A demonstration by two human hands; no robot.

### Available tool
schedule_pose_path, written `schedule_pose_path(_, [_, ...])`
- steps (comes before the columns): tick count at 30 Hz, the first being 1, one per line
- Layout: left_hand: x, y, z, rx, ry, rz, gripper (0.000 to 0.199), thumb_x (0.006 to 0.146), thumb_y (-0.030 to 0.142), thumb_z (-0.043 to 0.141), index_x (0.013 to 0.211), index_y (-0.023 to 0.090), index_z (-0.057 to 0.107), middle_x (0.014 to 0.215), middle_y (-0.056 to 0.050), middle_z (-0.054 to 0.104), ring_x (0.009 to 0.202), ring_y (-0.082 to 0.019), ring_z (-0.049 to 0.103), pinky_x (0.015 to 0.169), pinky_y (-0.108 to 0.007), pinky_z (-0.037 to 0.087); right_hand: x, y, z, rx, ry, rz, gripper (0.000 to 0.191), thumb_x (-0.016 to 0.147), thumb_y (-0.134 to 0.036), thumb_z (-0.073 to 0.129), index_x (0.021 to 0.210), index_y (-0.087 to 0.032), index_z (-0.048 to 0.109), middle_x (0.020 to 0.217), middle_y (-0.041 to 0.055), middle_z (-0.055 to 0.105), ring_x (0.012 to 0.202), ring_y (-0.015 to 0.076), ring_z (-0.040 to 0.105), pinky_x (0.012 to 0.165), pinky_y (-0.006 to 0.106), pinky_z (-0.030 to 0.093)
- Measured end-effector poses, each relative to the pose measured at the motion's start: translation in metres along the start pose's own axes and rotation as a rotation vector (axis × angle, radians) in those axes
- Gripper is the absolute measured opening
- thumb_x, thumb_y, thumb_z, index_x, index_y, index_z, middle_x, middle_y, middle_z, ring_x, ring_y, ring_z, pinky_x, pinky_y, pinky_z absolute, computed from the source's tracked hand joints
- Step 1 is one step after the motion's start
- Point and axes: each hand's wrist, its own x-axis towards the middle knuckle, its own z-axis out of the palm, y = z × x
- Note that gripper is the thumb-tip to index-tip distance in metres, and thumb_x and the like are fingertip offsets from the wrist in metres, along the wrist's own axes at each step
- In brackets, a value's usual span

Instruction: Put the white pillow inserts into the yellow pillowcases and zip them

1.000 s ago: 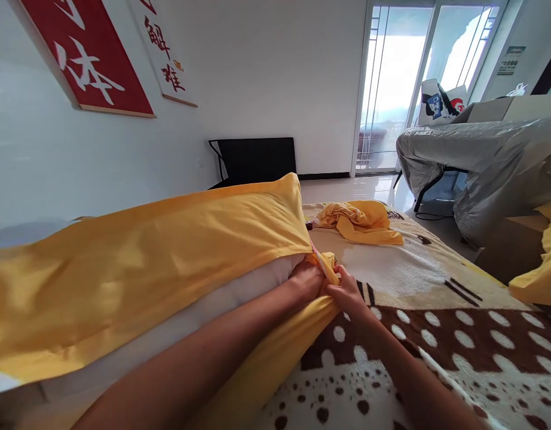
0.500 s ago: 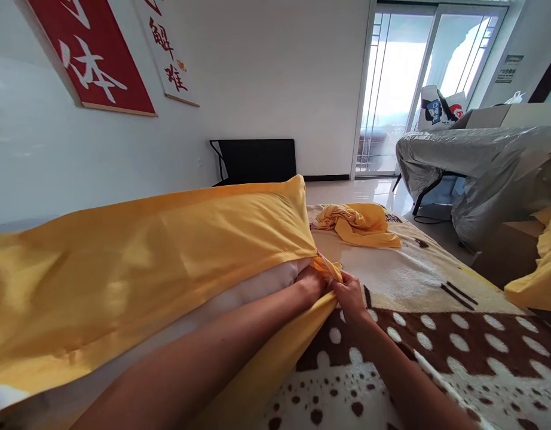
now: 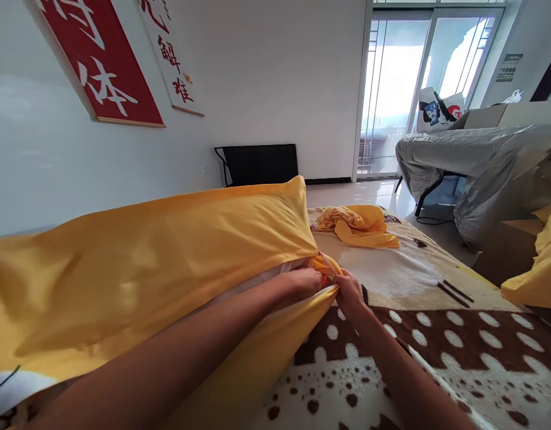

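A long yellow cover lies over a white inner cushion, which shows as a strip along the cover's open side. My left hand is in that opening near the right corner. Its fingers look curled, but what they hold is partly hidden; a small red bit shows beside them. My right hand pinches the edge of the yellow cover at the same corner, close to my left hand. From there the lower flap of the cover stretches down toward me.
Beneath lies a brown and cream patterned blanket. A crumpled yellow cloth rests beyond my hands. More yellow fabric is at the right edge. Behind stand a black chair and a table under silvery plastic.
My left hand has drawn slightly back toward me, and less of the white cushion shows in the opening. My right hand keeps its pinch on the edge. The view has shifted slightly.
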Motion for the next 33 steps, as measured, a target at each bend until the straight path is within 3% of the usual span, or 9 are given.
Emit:
schedule_pose_path(3, [-0.011,0.002,-0.008,0.012,-0.006,0.01,0.014,0.08,0.021,0.057,0.083,0.013,0.068,0.08,-0.006,0.07,0.074,-0.016,0.061,0.071,-0.025,0.046,-0.001,-0.003,-0.001,-0.055,-0.058,0.003,0.024,0.043,-0.026,0.046,0.066,-0.018,0.052,0.054,-0.0035,0.049,0.051,0.0108,0.041,0.048,0.023,0.032])
schedule_pose_path(6, [-0.016,0.002,-0.005,0.014,0.015,0.018,0.026,0.084,0.02,0.044,0.088,0.012,0.068,0.083,-0.007,0.071,0.071,-0.016,0.06,0.068,-0.025,0.044,-0.003,-0.004,-0.002,-0.118,-0.06,-0.015,0.028,0.044,-0.023,0.049,0.069,-0.017,0.056,0.056,-0.0041,0.052,0.054,0.0106,0.041,0.049,0.022,0.03])
schedule_pose_path(8, [-0.014,0.0,-0.001,0.016,-0.02,0.054,0.025,0.082,0.017,0.044,0.085,0.014,0.069,0.083,-0.005,0.071,0.069,-0.014,0.06,0.068,-0.024,0.044,-0.003,-0.003,-0.002,-0.147,-0.04,-0.03,0.027,0.045,-0.023,0.048,0.069,-0.016,0.056,0.055,-0.0048,0.05,0.054,0.0098,0.039,0.049,0.021,0.028])
schedule_pose_path(13, [0.0,-0.004,0.011,0.078,-0.105,0.127,0.031,0.086,0.014,0.041,0.098,0.015,0.069,0.104,-0.008,0.07,0.094,-0.019,0.062,0.091,-0.026,0.042,0.0,0.0,-0.003,-0.199,0.011,-0.057,0.031,0.043,-0.026,0.041,0.069,-0.016,0.055,0.057,-0.0044,0.049,0.054,0.0101,0.038,0.05,0.022,0.029])
schedule_pose_path(16, [0.011,-0.003,0.018,0.119,-0.1,0.09,0.033,0.088,0.013,0.039,0.107,0.01,0.065,0.115,-0.014,0.065,0.108,-0.023,0.058,0.101,-0.032,0.036,0.0,0.001,-0.003,-0.251,0.035,-0.065,0.035,0.043,-0.027,0.039,0.072,-0.016,0.054,0.059,-0.0036,0.05,0.054,0.0107,0.04,0.051,0.023,0.031])
schedule_pose_path(20, [0.018,0.0,0.021,0.126,-0.061,-0.011,0.03,0.085,0.013,0.042,0.099,0.008,0.068,0.105,-0.016,0.069,0.099,-0.026,0.061,0.094,-0.037,0.042,-0.001,0.001,-0.005,-0.372,0.044,-0.083,0.033,0.047,-0.028,0.039,0.075,-0.017,0.052,0.059,-0.004,0.049,0.054,0.0112,0.041,0.051,0.023,0.032])
schedule_pose_path(24, [0.016,0.002,0.018,0.088,0.017,-0.078,0.025,0.083,0.017,0.047,0.088,0.009,0.071,0.096,-0.015,0.07,0.094,-0.026,0.061,0.089,-0.037,0.044,0.003,-0.003,-0.013,-0.573,0.067,-0.129,0.014,0.049,-0.026,0.048,0.062,-0.019,0.048,0.056,-0.0053,0.046,0.056,0.0107,0.039,0.051,0.022,0.025])
schedule_pose_path(30, [0.015,-0.005,0.021,-0.069,0.001,0.035,0.024,0.084,0.022,0.052,0.099,0.019,0.071,0.102,-0.001,0.071,0.091,-0.015,0.06,0.089,-0.023,0.043,0.009,-0.012,-0.023,-0.784,0.068,-0.148,0.004,0.052,-0.02,0.049,0.052,-0.02,0.045,0.051,-0.0051,0.043,0.053,0.0105,0.036,0.051,0.024,0.021])
schedule_pose_path(33, [0.016,-0.007,0.026,-0.076,0.033,-0.016,0.028,0.088,0.029,0.046,0.091,0.017,0.072,0.091,-0.002,0.071,0.086,-0.016,0.06,0.086,-0.026,0.044,0.006,-0.016,-0.021,-0.832,0.087,-0.179,0.005,0.054,-0.019,0.049,0.052,-0.021,0.045,0.052,-0.0044,0.044,0.054,0.011,0.037,0.052,0.025,0.021])
